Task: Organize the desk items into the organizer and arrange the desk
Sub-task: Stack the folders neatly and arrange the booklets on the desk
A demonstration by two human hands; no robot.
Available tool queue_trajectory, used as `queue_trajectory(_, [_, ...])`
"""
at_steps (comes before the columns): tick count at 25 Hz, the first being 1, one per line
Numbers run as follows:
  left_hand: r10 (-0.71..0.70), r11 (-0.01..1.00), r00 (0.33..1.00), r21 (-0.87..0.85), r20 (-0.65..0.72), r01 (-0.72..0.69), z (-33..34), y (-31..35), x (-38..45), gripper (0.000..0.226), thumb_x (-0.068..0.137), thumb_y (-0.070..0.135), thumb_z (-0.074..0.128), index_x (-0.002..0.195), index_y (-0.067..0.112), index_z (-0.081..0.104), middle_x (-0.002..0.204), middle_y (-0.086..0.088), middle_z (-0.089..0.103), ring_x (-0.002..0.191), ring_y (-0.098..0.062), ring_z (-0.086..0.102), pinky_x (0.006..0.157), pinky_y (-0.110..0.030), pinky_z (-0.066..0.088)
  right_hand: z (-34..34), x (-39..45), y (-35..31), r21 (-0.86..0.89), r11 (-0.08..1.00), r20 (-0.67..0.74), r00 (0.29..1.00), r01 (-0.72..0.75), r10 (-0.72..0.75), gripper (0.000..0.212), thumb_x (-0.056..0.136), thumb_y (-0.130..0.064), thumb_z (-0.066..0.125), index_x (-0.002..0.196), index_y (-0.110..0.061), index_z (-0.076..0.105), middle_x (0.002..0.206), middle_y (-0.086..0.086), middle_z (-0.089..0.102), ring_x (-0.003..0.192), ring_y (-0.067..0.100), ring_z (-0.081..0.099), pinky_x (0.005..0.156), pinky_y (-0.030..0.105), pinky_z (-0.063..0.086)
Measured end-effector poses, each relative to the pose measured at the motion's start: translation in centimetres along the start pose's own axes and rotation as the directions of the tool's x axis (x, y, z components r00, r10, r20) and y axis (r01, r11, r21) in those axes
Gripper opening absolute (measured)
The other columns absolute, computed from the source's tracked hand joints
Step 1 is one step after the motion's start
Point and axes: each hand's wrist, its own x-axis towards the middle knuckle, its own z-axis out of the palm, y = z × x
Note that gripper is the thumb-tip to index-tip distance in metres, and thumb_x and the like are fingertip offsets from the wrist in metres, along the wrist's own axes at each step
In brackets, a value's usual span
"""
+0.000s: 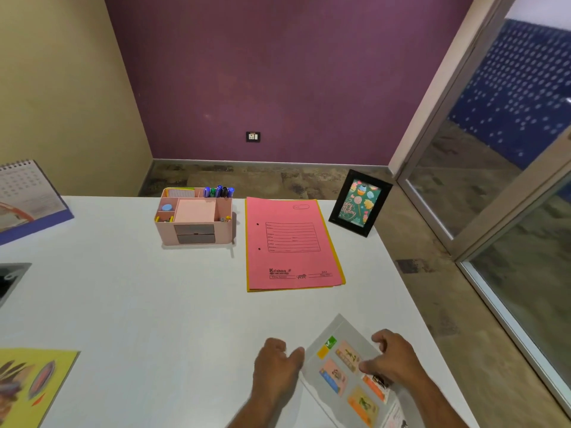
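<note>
— White desk [139,304] against a purple wall [278,72]; what sits farthest left of the hands?

— Well off to the left, a spiral desk calendar [27,196] at the far edge, a dark object [12,279] cut off by the frame, and a yellow printed sheet [31,384] at the near edge.

— And the organizer?

— The pink organizer [194,220] stands far ahead of the left hand [278,369], holding pens [219,191], a pink note pad [195,210] and a blue round item [167,207].

— The hands themselves?

— The left hand has fingers curled, its thumb touching the left edge of a clear sleeve of picture cards [346,366]. The right hand [389,358] pinches that sleeve from its right side, fingers curled on top.

— Beyond them?

— A pink file folder [290,242] lies on a yellow one, ahead of both hands; a black photo frame [360,202] stands farther ahead, right of the folder.
</note>
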Motion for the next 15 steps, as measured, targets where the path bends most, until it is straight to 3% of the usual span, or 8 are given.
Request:
queue_trajectory(3, [-0.068,0.995,0.995,-0.072,0.068,0.073,1.5,-1.1,-2.6,0.032,0.078,0.038,0.074,0.095,0.017,0.057,0.087,0.003,0.064,0.074,-0.007,0.061,0.059,-0.020,0.041,0.4,-1.4,-0.1,-0.161,0.987,0.028,1.000,0.016,-0.011,0.092,0.038,-0.056,0.084,0.116,-0.034,0.040,0.105,-0.009,0.051,0.103,0.014,0.055,0.088,0.038,0.050])
queue_trajectory(6, [-0.112,0.982,0.982,-0.133,0.155,0.133,2.1,-0.9,-3.7,0.034,0.077,0.037,0.078,0.090,0.013,0.057,0.084,0.001,0.064,0.066,-0.009,0.060,0.055,-0.020,0.043,1.1,-2.1,-0.3,-0.149,0.989,-0.013,1.000,-0.002,0.000,0.089,0.045,-0.053,0.087,0.116,-0.031,0.038,0.112,-0.006,0.052,0.108,0.017,0.053,0.092,0.038,0.047])
queue_trajectory(10, [-0.089,0.980,0.977,-0.158,0.195,0.121,1.8,0.0,-4.8,0.030,0.083,0.032,0.075,0.089,0.008,0.058,0.086,0.001,0.063,0.069,-0.008,0.058,0.047,-0.011,0.041,1.5,-3.1,-0.6,-0.072,0.997,-0.089,0.995,0.027,-0.033,0.062,0.045,-0.040,0.089,0.093,-0.027,0.052,0.098,-0.004,0.048,0.084,0.011,0.060,0.076,0.034,0.059])
queue_trajectory(15, [-0.065,0.973,0.979,-0.204,0.196,0.105,0.5,1.6,-6.3,0.033,0.087,0.043,0.067,0.087,0.010,0.060,0.085,-0.001,0.069,0.058,-0.005,0.055,0.049,-0.014,0.041,-0.1,-6.1,-3.5,0.012,0.993,-0.102,0.988,0.114,-0.113,0.031,0.066,-0.023,0.077,0.084,-0.028,0.052,0.090,-0.008,0.069,0.075,0.008,0.066,0.068,0.030,0.060])
